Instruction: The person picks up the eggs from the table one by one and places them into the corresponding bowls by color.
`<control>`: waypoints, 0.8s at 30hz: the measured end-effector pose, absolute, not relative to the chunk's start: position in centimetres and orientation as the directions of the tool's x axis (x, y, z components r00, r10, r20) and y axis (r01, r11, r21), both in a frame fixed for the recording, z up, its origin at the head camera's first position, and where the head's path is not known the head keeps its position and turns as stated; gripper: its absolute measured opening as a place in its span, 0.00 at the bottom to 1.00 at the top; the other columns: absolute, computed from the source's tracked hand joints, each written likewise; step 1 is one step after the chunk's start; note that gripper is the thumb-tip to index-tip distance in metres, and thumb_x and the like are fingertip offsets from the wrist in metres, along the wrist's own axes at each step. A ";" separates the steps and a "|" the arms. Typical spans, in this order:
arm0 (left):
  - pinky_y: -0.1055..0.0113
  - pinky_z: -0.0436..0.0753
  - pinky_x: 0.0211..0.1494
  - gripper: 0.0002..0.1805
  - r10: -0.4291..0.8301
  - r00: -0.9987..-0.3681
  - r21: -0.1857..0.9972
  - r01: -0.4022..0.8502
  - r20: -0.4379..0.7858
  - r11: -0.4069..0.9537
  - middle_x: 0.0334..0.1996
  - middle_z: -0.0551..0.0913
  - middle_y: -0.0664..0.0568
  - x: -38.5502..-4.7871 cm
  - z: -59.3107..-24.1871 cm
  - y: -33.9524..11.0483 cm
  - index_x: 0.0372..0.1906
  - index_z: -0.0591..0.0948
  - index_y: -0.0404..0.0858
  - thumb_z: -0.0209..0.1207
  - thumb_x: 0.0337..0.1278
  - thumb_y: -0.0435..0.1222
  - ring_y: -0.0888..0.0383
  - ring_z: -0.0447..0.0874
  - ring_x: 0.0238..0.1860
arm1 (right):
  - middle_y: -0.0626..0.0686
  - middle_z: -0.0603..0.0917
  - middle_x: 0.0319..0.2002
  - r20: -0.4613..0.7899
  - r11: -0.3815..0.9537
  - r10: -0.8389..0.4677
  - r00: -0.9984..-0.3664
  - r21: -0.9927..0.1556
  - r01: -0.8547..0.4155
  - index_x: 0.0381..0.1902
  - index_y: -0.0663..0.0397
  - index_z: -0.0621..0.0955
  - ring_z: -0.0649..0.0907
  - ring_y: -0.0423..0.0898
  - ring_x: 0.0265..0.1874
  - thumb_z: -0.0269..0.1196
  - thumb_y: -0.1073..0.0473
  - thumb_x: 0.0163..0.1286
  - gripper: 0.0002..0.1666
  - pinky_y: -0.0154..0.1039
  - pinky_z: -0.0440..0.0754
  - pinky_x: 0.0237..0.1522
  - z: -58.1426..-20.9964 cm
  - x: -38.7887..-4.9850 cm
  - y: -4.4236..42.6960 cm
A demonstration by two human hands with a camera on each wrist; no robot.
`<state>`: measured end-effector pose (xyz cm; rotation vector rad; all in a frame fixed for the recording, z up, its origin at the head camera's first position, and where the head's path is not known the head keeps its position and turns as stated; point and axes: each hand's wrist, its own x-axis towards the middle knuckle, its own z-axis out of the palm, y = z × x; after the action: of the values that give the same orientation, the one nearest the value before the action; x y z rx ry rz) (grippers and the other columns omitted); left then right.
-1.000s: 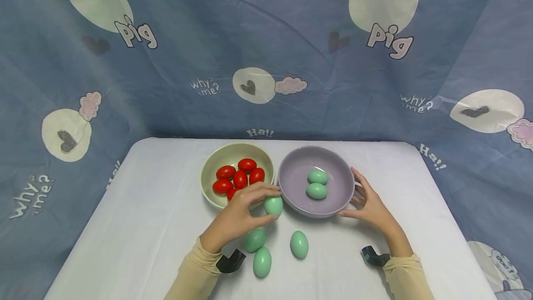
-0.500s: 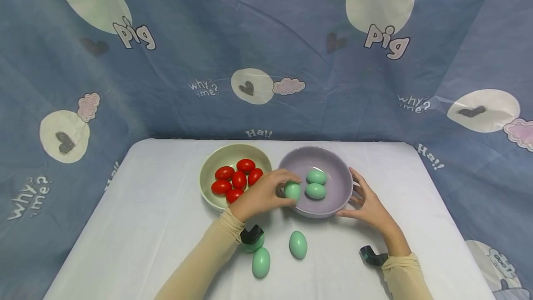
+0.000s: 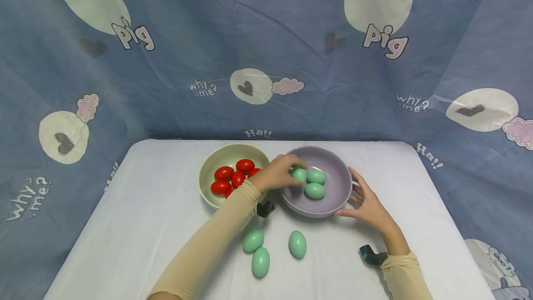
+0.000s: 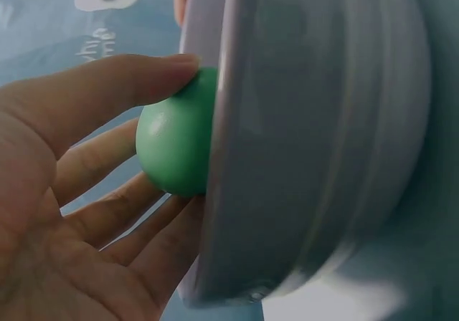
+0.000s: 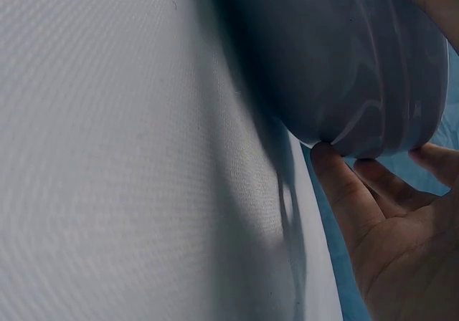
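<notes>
My left hand (image 3: 278, 173) is inside the purple bowl (image 3: 339, 198), its thumb and fingers pinching a green egg (image 3: 298, 174). In the left wrist view that green egg (image 4: 176, 142) shows between thumb and fingers, partly hidden behind the bowl's rim. Two more green eggs lie in the bowl, one egg (image 3: 316, 176) behind the other egg (image 3: 315, 190). With fingers spread and thumb toward the front, my right hand (image 3: 369, 203) touches the bowl's right side. The right wrist view shows its fingertips (image 5: 326, 152) against the outer wall.
A light green bowl (image 3: 207, 166) of several small red egg-shaped pieces (image 3: 238, 179) stands left of the purple bowl, partly covered by my left arm. On the white table (image 3: 162, 212) in front lie three green eggs (image 3: 297, 244). A blue printed cloth (image 3: 187, 50) hangs behind.
My left hand has carried the green egg rightward and back, from in front of the light green bowl, over the rim, into the purple bowl. My right hand has stayed at the bowl's side.
</notes>
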<state>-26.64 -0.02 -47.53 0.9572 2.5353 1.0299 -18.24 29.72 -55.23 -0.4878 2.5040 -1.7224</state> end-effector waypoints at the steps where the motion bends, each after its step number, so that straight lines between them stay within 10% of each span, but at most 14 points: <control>1: 0.59 0.86 0.64 0.26 0.659 -0.752 0.687 0.485 0.011 0.542 0.54 0.88 0.45 -27.0 -47.4 0.2 0.57 0.86 0.34 0.77 0.49 0.31 0.51 0.85 0.55 | 0.70 0.58 0.77 0.126 0.322 -0.295 -0.947 -0.920 -0.223 0.85 0.52 0.46 0.66 0.74 0.74 0.83 0.68 0.47 0.78 0.18 0.76 0.63 -55.2 -18.3 29.7; 24: 0.63 0.85 0.63 0.27 0.652 -0.705 0.530 0.454 -0.278 0.717 0.60 0.85 0.46 -31.9 -47.0 4.4 0.60 0.84 0.35 0.71 0.51 0.30 0.52 0.82 0.56 | 0.70 0.58 0.77 0.125 0.317 -0.301 -0.945 -0.922 -0.223 0.85 0.52 0.46 0.66 0.74 0.74 0.83 0.68 0.47 0.78 0.18 0.76 0.64 -55.5 -18.3 29.8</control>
<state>-31.87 4.43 -46.97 0.8479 2.4707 0.5956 -18.30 29.79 -55.46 -0.4966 2.4922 -1.7268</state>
